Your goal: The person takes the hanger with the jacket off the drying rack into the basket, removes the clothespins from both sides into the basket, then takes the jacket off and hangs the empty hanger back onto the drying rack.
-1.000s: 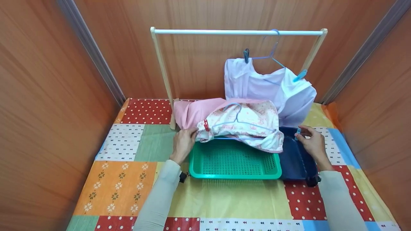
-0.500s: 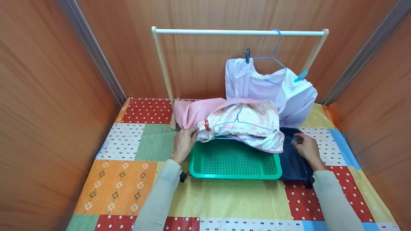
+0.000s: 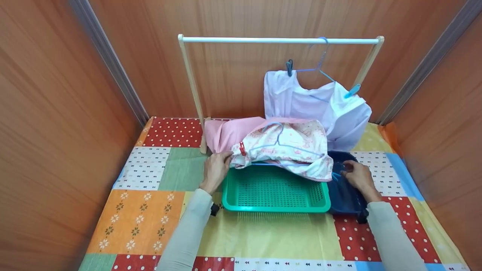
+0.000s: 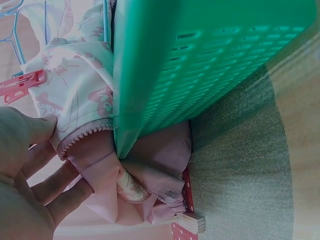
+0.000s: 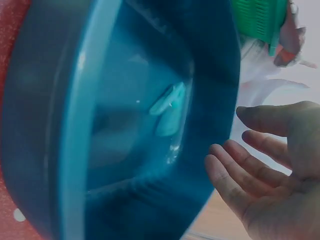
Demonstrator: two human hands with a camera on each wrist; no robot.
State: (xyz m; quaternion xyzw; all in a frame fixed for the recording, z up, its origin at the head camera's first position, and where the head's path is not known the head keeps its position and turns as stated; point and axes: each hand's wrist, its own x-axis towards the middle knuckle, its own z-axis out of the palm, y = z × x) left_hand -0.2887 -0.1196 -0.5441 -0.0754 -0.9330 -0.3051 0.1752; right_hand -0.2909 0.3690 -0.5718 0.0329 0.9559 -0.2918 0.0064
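Observation:
My left hand (image 3: 216, 170) pinches the sleeve edge of a white garment with a pink print (image 3: 297, 150), thumb on top and fingers beneath. A blue hanger (image 3: 278, 143) lies on this garment, and a red clothespin (image 4: 22, 86) grips it close to my thumb. The garment drapes over the back of a green basket (image 3: 276, 208), with pink cloth (image 3: 229, 131) behind. My right hand (image 3: 358, 176) is over a dark blue basin (image 5: 75, 120), fingers apart and holding nothing. Inside the basin lies a light blue clothespin (image 5: 171, 109).
Behind stands a rack with a white rail (image 3: 241, 40) and wooden legs. From it a white shirt (image 3: 301, 98) hangs on a hanger, held by a dark clothespin (image 3: 289, 67) and a blue clothespin (image 3: 353, 91). Wooden panels enclose the patchwork cloth (image 3: 143, 222) on three sides.
My right hand has moved left and toward me over the basin and let go of the light blue clothespin, which dropped inside. My left hand has stayed on the printed garment.

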